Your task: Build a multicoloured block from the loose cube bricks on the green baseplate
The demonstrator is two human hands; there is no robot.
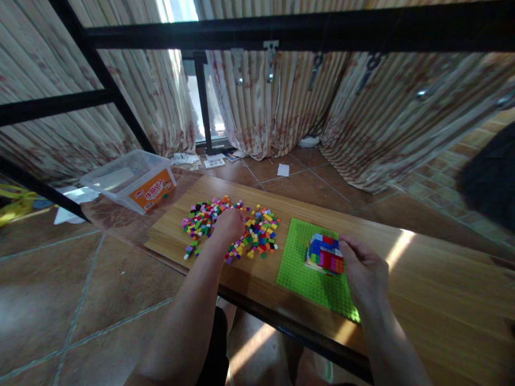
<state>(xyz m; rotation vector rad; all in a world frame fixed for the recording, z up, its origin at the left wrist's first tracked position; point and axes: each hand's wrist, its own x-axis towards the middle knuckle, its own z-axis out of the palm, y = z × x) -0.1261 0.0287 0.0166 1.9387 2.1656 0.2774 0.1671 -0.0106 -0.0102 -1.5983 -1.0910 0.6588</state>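
Observation:
Small toy bricks [261, 231] in many colours lie scattered in a loose pile on the left of the board. Over the middle of this pile is my left hand [230, 225], closed and curled downward; its fingertips, and whatever they hold, are hidden. A green studded baseplate [295, 268] lies to the right of the pile. On it sits a low block of joined bricks [324, 253], blue, red, white and other colours on top. My right hand [367, 267] grips this block at its right edge, thumb and fingers close together.
The wooden board [434, 289] spans a low table. A clear plastic box [132, 179] with an orange label stands at the table's far left end. Black metal bars [257, 35] cross above, with striped curtains [277, 107] behind. Papers [283, 170] lie on the tiled floor.

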